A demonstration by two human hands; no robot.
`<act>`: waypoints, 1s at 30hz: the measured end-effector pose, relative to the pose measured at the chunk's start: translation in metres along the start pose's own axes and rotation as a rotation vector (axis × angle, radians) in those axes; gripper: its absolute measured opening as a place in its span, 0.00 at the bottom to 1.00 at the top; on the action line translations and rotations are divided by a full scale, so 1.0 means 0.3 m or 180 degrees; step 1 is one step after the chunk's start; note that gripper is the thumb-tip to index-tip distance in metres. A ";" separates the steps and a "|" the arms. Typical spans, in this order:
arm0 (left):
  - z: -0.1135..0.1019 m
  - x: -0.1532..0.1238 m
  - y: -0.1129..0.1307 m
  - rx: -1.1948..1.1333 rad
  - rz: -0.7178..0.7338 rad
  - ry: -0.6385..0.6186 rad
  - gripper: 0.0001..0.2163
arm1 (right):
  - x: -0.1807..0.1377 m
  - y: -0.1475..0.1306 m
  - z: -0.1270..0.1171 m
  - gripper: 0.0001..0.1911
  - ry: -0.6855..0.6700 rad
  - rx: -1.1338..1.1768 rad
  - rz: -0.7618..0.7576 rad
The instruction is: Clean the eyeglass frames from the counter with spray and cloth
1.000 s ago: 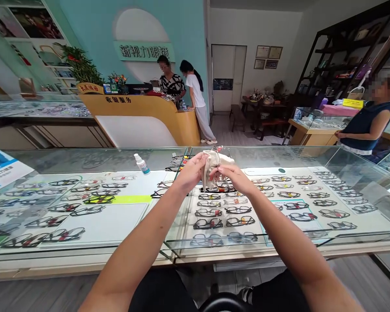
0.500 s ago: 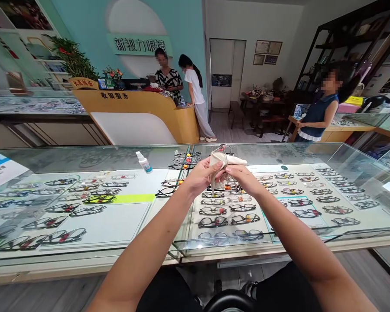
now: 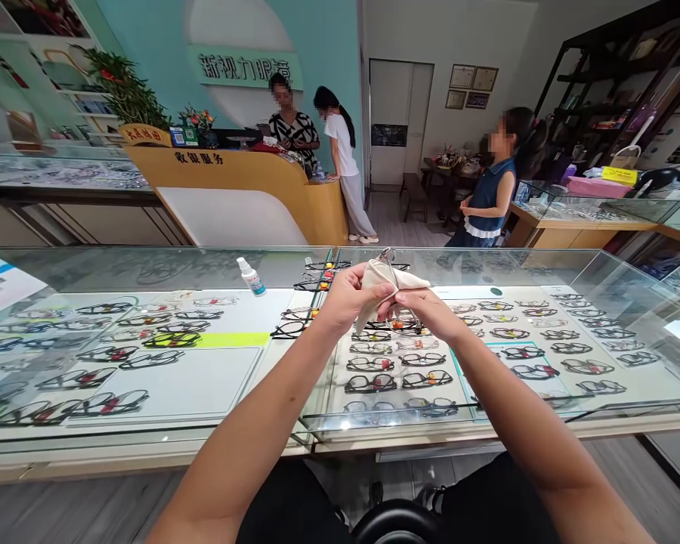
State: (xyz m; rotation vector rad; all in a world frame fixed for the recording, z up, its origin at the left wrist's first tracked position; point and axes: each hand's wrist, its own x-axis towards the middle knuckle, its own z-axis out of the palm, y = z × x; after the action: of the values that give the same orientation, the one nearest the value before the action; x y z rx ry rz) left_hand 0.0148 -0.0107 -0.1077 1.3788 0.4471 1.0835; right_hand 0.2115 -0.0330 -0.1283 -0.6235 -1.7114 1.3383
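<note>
Thin-framed eyeglasses (image 3: 396, 277) run far to near between left hand (image 3: 344, 298) and right hand (image 3: 432, 311). Left fingers pinch a cream cloth (image 3: 378, 276) around them; right fingers pinch the eyeglasses.

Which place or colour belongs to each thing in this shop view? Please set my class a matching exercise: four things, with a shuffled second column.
Column 1
1. Cloth
2. Spray bottle
3. Four small frames
4. Curved counter

Column 2
A. On the back wall, to the right of the door in the picture
B. Yellow-brown and white
C. Cream, held in the left grip
D. White and blue

Right pairs: 1-C; 2-D; 3-A; 4-B
</note>
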 end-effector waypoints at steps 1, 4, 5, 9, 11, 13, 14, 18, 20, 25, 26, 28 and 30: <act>-0.003 -0.001 0.002 0.0045 0.0012 -0.0018 0.21 | -0.002 -0.003 -0.003 0.27 -0.0028 -0.0030 0.0029; -0.009 -0.005 0.004 0.0150 0.0027 -0.0045 0.21 | -0.007 -0.013 -0.010 0.26 -0.0071 -0.0137 0.0091; -0.009 -0.007 0.003 0.0171 0.0031 -0.0043 0.20 | -0.007 -0.015 -0.010 0.26 -0.0075 -0.0158 0.0090; 0.000 -0.011 -0.012 0.0173 0.0028 0.0015 0.21 | -0.004 -0.015 -0.001 0.26 -0.0120 -0.0055 0.0049; 0.009 -0.011 -0.023 0.0073 -0.0009 0.0061 0.22 | -0.001 -0.010 0.007 0.26 -0.0138 0.0034 0.0016; 0.018 -0.010 -0.030 -0.0051 -0.0066 0.0097 0.24 | 0.001 -0.003 0.014 0.26 -0.0126 0.0081 -0.0024; 0.023 -0.009 -0.032 -0.0096 -0.0097 0.0114 0.24 | 0.002 0.000 0.016 0.26 -0.0116 0.0093 -0.0039; 0.038 -0.010 -0.029 -0.0103 -0.0173 0.0179 0.27 | 0.002 0.014 0.017 0.25 -0.0140 0.0128 -0.0080; 0.043 -0.012 -0.028 -0.0056 -0.0139 0.0203 0.27 | 0.001 0.020 0.014 0.25 -0.0155 0.0102 -0.0080; 0.054 -0.015 -0.038 0.0051 0.0041 0.0386 0.27 | -0.003 0.020 0.018 0.25 -0.0166 0.0021 -0.0087; 0.057 -0.015 -0.042 0.0061 0.0045 0.0437 0.27 | -0.003 0.019 0.023 0.25 -0.0191 -0.0004 -0.0086; 0.063 -0.017 -0.047 0.0064 0.0034 0.0579 0.28 | -0.004 0.018 0.036 0.25 -0.0230 -0.0017 -0.0061; 0.067 -0.017 -0.048 0.0062 0.0039 0.0745 0.29 | -0.004 0.019 0.050 0.26 -0.0223 0.0015 -0.0010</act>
State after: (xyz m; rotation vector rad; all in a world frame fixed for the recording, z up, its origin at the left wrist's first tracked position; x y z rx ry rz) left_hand 0.0336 -0.0237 -0.1185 1.2779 0.6212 1.2596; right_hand 0.1988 -0.0401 -0.1350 -0.5771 -1.7639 1.3759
